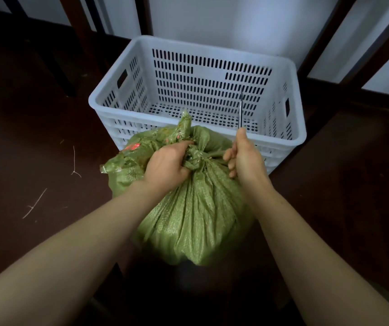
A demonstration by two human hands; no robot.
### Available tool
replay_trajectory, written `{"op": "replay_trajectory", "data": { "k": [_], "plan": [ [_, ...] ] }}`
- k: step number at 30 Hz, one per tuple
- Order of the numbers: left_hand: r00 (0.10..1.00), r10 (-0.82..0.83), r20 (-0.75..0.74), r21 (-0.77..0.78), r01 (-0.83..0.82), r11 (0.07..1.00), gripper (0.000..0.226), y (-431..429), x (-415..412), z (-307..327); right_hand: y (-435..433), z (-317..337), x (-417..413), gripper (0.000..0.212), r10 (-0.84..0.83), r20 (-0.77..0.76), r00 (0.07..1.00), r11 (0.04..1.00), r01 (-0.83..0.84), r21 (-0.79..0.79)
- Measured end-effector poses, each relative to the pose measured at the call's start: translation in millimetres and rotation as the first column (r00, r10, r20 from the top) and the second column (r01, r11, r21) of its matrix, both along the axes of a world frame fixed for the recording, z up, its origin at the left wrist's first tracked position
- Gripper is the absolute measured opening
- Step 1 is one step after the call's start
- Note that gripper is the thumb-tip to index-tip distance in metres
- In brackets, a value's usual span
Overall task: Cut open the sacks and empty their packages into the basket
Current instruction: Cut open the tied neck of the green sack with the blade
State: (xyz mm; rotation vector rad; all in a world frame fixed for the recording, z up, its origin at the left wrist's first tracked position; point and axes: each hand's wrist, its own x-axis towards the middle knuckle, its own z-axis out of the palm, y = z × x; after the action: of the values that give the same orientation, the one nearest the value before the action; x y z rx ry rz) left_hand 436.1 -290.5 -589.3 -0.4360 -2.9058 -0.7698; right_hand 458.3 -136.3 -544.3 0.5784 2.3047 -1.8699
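Both bare forearms reach forward and down. The left hand [165, 165] curls tightly round the tied neck of the green sack [195, 212], which stands on the dark floor [35, 137], touching the white basket's [299, 137] near wall. The right hand [245, 156], just right of the knot, grips scissors [241, 109], fingers wrapped round the handles, blades pointing away over the basket.
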Motion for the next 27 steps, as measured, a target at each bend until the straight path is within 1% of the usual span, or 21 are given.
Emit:
{"op": "replay_trajectory", "data": {
  "k": [1, 3, 4, 5, 6, 7, 9, 10, 11, 12, 14, 17, 20, 26, 27],
  "plan": [
    [0.999, 0.006, -0.032, -0.001, -0.006, 1.000, 0.054, 1, 1, -1, 2, 3, 4, 0.042, -0.005, -0.017, 1.000, 0.995, 0.003, -0.100],
    [0.996, 0.020, -0.090, -0.028, -0.023, 0.999, 0.057, 2, 2, -2, 5, 4, 9, 0.022, 0.021, -0.033, 0.999, 0.945, -0.031, -0.326],
    [0.992, 0.026, -0.120, -0.038, -0.030, 0.999, 0.059, 4, 3, -2, 6, 3, 10, 0.014, 0.051, -0.031, 0.998, 0.923, -0.059, -0.380],
    [0.988, 0.032, -0.154, -0.039, -0.039, 0.998, 0.061, 4, 3, -1, 6, 1, 11, 0.014, 0.071, -0.019, 0.997, 0.912, -0.073, -0.404],
    [0.984, 0.041, -0.173, -0.037, -0.048, 0.998, 0.065, 5, 4, 0, 6, -2, 12, 0.018, 0.078, -0.004, 0.997, 0.900, -0.072, -0.430],
    [0.987, 0.051, -0.155, -0.042, -0.059, 0.997, 0.069, 6, 5, 4, 6, -5, 13, 0.022, 0.075, 0.015, 0.997, 0.877, -0.059, -0.477],
    [0.992, 0.096, -0.083, -0.078, -0.103, 0.992, 0.074, 8, 7, 10, 6, -8, 15, 0.026, 0.072, 0.041, 0.997, 0.792, -0.032, -0.609],
    [0.990, 0.132, -0.059, -0.115, -0.138, 0.984, 0.074, 9, 9, 13, 7, -9, 15, 0.027, 0.076, 0.038, 0.996, 0.754, -0.032, -0.656],
    [0.985, 0.166, -0.050, -0.138, -0.171, 0.975, 0.073, 10, 10, 15, 8, -10, 16, 0.028, 0.079, 0.029, 0.996, 0.737, -0.039, -0.675],
    [0.980, 0.191, -0.051, -0.139, -0.196, 0.971, 0.071, 11, 10, 18, 9, -12, 16, 0.028, 0.079, 0.018, 0.997, 0.738, -0.047, -0.673],
    [0.975, 0.217, -0.048, -0.087, -0.220, 0.972, 0.061, 12, 11, 20, 10, -15, 17, 0.028, 0.085, 0.006, 0.996, 0.768, -0.061, -0.638],
    [0.979, 0.201, -0.028, -0.057, -0.203, 0.978, 0.052, 11, 9, 19, 11, -18, 18, 0.027, 0.099, 0.001, 0.995, 0.830, -0.082, -0.552],
    [0.985, 0.170, -0.035, -0.052, -0.172, 0.984, 0.051, 11, 8, 18, 11, -17, 19, 0.025, 0.114, -0.009, 0.993, 0.879, -0.105, -0.465],
    [0.991, 0.127, -0.046, -0.044, -0.129, 0.991, 0.054, 11, 7, 17, 11, -3, 16, 0.020, 0.119, -0.051, 0.992, 0.912, -0.129, -0.389],
    [0.991, 0.121, -0.053, -0.041, -0.123, 0.992, 0.054, 11, 7, 17, 10, -2, 15, 0.020, 0.110, -0.055, 0.992, 0.928, -0.122, -0.353]
  ]
}}
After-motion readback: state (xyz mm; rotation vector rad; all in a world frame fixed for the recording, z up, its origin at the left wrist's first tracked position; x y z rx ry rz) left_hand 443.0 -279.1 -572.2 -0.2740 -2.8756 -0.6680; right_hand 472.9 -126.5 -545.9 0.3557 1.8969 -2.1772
